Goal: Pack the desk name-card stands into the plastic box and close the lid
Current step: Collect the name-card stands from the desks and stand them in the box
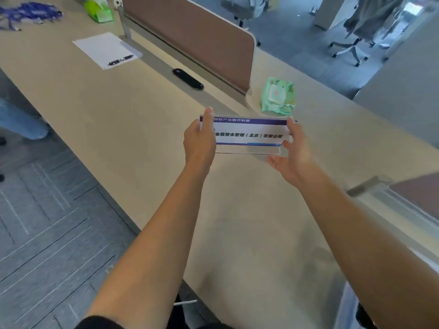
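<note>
A clear name-card stand (pixel 248 135) with a white card, purple bands and dark printed text is held above the beige desk (pixel 123 119), its face toward me. My left hand (pixel 199 141) grips its left end, thumb over the top edge. My right hand (pixel 291 150) grips its right end, fingers around the side and under the base. No plastic box or lid shows in this view.
A green wet-wipe pack (pixel 278 96) lies just behind the stand. A brown desk divider (pixel 190 34) runs along the back, with a black oblong object (pixel 188 79) beside it. Paper with a pen (pixel 105 49), a green tissue box (pixel 98 10) and blue lanyards (pixel 31 11) lie far left. Office chairs (pixel 354 46) stand beyond.
</note>
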Motion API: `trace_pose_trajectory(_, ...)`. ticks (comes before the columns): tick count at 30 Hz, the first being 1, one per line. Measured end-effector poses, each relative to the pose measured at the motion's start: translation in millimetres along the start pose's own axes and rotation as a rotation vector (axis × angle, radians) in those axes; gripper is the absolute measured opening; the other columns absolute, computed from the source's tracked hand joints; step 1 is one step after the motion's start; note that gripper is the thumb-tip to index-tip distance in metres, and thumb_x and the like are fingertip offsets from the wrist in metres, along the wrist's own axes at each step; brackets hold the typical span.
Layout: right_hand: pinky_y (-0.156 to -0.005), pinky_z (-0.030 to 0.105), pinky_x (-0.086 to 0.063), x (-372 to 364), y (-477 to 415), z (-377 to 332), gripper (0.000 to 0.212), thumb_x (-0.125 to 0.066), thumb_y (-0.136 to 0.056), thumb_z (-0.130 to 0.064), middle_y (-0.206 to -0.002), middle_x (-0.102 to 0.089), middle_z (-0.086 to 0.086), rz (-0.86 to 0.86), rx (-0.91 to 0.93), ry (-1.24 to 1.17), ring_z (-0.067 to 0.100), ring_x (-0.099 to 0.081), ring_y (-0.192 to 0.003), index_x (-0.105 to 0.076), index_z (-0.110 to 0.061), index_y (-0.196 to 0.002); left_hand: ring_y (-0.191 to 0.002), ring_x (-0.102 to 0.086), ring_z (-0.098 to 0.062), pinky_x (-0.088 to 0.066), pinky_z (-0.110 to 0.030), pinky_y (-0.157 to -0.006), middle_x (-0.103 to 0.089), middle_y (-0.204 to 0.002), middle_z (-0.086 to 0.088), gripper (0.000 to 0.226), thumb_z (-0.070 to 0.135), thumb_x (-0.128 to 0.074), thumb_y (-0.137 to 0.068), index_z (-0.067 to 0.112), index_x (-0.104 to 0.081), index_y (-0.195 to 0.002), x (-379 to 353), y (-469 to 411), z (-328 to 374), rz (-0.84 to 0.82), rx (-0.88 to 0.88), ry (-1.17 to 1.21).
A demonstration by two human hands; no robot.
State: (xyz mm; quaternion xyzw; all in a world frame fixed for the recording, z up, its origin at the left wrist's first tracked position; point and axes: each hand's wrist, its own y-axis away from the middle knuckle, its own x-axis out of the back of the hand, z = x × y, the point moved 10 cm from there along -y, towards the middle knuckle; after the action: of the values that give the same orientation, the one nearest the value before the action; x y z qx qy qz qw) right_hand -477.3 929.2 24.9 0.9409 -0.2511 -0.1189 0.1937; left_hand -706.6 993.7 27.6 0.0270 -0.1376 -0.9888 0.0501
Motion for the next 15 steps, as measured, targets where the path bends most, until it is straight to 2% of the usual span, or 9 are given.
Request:
trace_pose_trajectory(2,-0.085,0.038,-0.050,33,28,-10,0.030,-0.055,-0.091,-0.056,-0.093,-0.069,-0.006,0.005,0.011,0.014,0.023,-0.066,-0.097,-0.065,-0.030,-0.101,-0.070,-0.062,-0.015,-0.047,-0.033,-0.067,-0.071,-0.083,-0.008,0.060,0.066,-0.044,-0.084,0.009,-0.064,-0.088,-15,43,2,-0.008,-0.013,-0.034)
trace_pose_trajectory(5,-0.079,0.035,-0.048,78,65,-18,0.041,-0.059,-0.082,-0.067,-0.089,-0.068,-0.008,0.051,-0.010,0.036,0.020,-0.065,-0.091,-0.066,-0.030,-0.098,-0.071,-0.061,-0.016,-0.051,-0.038,-0.073,-0.073,-0.087,-0.007,0.059,0.062,-0.043,-0.084,0.009,-0.066,-0.093,-35,101,5,-0.023,-0.019,-0.035)
trace_pose_trajectory(9,-0.077,0.032,-0.045,128,106,-21,0.035,-0.059,-0.086,-0.060,-0.074,-0.065,-0.007,0.072,-0.008,-0.014,0.015,-0.062,-0.075,-0.063,-0.025,-0.087,-0.069,-0.059,-0.016,-0.050,-0.038,-0.074,-0.068,-0.076,-0.001,0.053,0.054,-0.044,-0.088,0.006,-0.065,-0.092,-57,160,12,-0.057,-0.042,-0.053)
trace_pose_trajectory(13,-0.081,0.032,-0.046,171,149,-28,0.032,-0.061,-0.087,-0.054,-0.056,-0.066,-0.010,0.135,0.041,-0.064,0.016,-0.063,-0.074,-0.060,-0.024,-0.079,-0.068,-0.063,-0.011,-0.051,-0.036,-0.077,-0.068,-0.072,0.006,0.034,0.047,-0.051,-0.093,0.020,-0.063,-0.078,-78,201,6,-0.183,-0.006,-0.028)
trace_pose_trajectory(15,-0.081,0.037,-0.050,192,178,-34,0.035,-0.068,-0.080,-0.055,-0.064,-0.069,-0.005,0.201,0.069,-0.074,0.023,-0.068,-0.080,-0.064,-0.021,-0.082,-0.069,-0.066,-0.005,-0.053,-0.034,-0.077,-0.071,-0.077,0.008,0.028,0.048,-0.054,-0.094,0.026,-0.064,-0.082,-86,222,0,-0.328,0.025,0.020)
